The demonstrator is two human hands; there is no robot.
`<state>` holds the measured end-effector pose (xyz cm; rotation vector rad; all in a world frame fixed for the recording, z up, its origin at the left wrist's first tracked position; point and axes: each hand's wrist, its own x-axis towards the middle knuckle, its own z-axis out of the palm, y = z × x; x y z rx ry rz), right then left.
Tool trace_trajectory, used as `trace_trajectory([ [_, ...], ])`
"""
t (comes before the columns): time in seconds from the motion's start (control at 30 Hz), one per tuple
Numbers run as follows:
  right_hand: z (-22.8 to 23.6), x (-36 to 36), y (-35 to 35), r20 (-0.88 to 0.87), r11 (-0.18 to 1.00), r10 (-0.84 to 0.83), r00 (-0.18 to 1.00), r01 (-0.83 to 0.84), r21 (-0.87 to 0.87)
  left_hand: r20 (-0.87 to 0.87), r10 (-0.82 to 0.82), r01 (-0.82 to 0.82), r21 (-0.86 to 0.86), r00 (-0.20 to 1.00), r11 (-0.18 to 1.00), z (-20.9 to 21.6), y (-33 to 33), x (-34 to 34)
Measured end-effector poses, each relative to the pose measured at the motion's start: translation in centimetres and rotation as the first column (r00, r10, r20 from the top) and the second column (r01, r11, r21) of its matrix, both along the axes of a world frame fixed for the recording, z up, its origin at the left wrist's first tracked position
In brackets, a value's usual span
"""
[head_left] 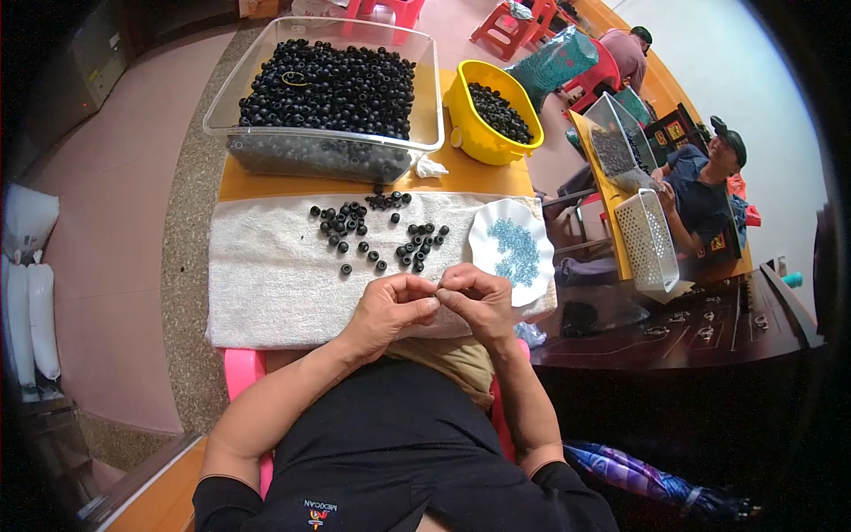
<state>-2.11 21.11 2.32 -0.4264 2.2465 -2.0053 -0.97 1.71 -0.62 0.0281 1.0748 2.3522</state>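
Note:
My left hand (pixel 390 310) and my right hand (pixel 481 301) meet over the near right part of a white towel (pixel 266 301). Thumb and fingers of both are pinched together, fingertips touching; whatever lies between them is too small or hidden to make out. Just beyond my hands, black bead-like round pieces with holes (pixel 346 222) lie scattered in loose groups on the towel. Close to my right hand is a white scalloped plate (pixel 481 253) that holds many small, clear light-blue pieces (pixel 514 248).
Behind the towel stand a clear plastic bin (pixel 319 137) full of black round pieces and a yellow basket (pixel 461 111) of smaller black pieces. A crumpled white tissue (pixel 431 168) lies between them. At right, another person (pixel 696 191) sits by a white perforated basket (pixel 643 239).

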Motion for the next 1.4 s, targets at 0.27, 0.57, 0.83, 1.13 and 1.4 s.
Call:
trace_trajectory([
  [0.27, -0.5, 0.3, 0.2, 0.054, 0.994, 0.003, 0.999, 0.003, -0.107, -0.034, -0.07, 0.069, -0.027, 0.997, 0.997, 0.1, 0.0, 0.1],
  [0.57, 0.5, 0.5, -0.1, -0.284, 0.976, 0.066, 0.956, -0.003, 0.22, -0.049, -0.104, 0.103, -0.033, 0.993, 0.994, 0.0, -0.1, 0.1],
  [0.83, 2.1, 0.4, -0.1, -0.414, 0.937, 0.114, 0.903, 0.041, 0.348, -0.066, -0.102, 0.098, -0.055, 0.993, 0.994, 0.1, 0.0, 0.2],
  [1.13, 0.9, 0.6, 0.9, -0.133, 0.983, 0.074, 0.988, -0.05, 0.174, -0.103, -0.068, 0.059, -0.083, 0.992, 0.995, 0.0, 0.3, 0.2],
  [1.4, 0.6, 0.8, 1.5, 0.299, 0.993, 0.002, 0.954, 0.033, -0.109, -0.085, -0.023, 0.014, -0.105, 0.996, 0.994, 0.3, 0.2, 0.2],
])
